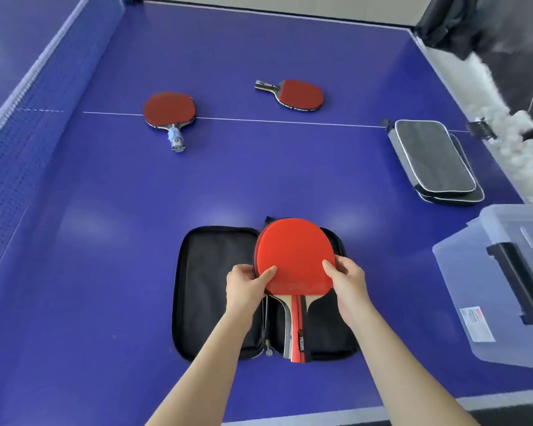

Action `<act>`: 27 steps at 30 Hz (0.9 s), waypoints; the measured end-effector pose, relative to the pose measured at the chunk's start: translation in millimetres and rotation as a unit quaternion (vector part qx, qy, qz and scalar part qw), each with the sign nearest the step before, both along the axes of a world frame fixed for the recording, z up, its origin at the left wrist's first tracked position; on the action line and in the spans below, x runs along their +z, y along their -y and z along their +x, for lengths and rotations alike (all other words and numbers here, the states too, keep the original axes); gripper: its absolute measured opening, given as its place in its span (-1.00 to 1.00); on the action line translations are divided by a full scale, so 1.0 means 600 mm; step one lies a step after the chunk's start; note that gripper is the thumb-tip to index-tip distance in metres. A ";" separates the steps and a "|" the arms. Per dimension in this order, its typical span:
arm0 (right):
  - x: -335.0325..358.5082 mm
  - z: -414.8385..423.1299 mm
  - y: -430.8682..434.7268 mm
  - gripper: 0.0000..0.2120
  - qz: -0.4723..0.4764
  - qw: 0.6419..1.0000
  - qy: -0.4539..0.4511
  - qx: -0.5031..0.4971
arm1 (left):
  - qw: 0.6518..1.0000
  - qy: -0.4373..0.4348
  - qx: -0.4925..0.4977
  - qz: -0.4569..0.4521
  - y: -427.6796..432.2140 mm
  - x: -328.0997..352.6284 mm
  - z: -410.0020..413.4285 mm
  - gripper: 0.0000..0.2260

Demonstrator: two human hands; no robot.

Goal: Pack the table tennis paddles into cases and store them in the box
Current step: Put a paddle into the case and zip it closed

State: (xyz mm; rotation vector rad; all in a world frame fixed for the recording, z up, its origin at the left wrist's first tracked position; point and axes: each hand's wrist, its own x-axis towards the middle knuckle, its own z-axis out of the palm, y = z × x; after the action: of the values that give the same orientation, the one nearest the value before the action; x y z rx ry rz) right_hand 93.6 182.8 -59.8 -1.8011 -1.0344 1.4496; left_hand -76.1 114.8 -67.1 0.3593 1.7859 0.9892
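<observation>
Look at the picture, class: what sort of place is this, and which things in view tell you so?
Probably a table tennis room or club. The work surface is a blue table tennis table with a net and white lines; paddles lie on it, and a mass of white balls sits beside it.

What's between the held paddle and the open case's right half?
One thing: a second paddle already lies there, under the held paddle. Both hands, left hand and right hand, grip the top one over the open case.
</observation>
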 end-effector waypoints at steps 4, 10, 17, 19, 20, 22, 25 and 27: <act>-0.029 0.046 -0.016 -0.70 -0.017 0.999 0.050 -0.011 | 0.997 -0.054 -0.036 -0.037 -0.024 -0.021 0.048 -0.59; -0.056 0.065 -0.039 -0.75 -0.005 0.994 0.104 0.020 | 0.986 -0.136 -0.059 -0.080 -0.045 -0.039 0.077 -0.64; -0.066 0.063 -0.048 -0.73 0.018 0.984 0.170 0.057 | 0.975 -0.185 -0.076 -0.096 -0.051 -0.056 0.086 -0.62; -0.071 0.066 -0.048 -0.71 0.024 0.980 0.184 0.072 | 0.971 -0.200 -0.084 -0.097 -0.050 -0.055 0.089 -0.62; -0.074 0.068 -0.049 -0.70 0.024 0.978 0.190 0.079 | 0.969 -0.208 -0.088 -0.097 -0.049 -0.055 0.089 -0.62; -0.075 0.070 -0.051 -0.67 0.019 0.976 0.198 0.092 | 0.967 -0.215 -0.092 -0.098 -0.049 -0.055 0.089 -0.58; -0.076 0.071 -0.051 -0.66 0.023 0.975 0.198 0.096 | 0.970 -0.210 -0.086 -0.091 -0.049 -0.057 0.090 -0.54; -0.076 0.073 -0.048 -0.68 0.031 0.977 0.192 0.092 | 0.971 -0.207 -0.087 -0.083 -0.047 -0.055 0.090 -0.55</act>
State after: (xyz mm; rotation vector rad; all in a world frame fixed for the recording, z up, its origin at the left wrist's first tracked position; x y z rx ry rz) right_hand 137.6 211.8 -105.1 -2.0303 -1.4554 1.1785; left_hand -22.1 143.1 -100.2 0.6404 2.1522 0.6670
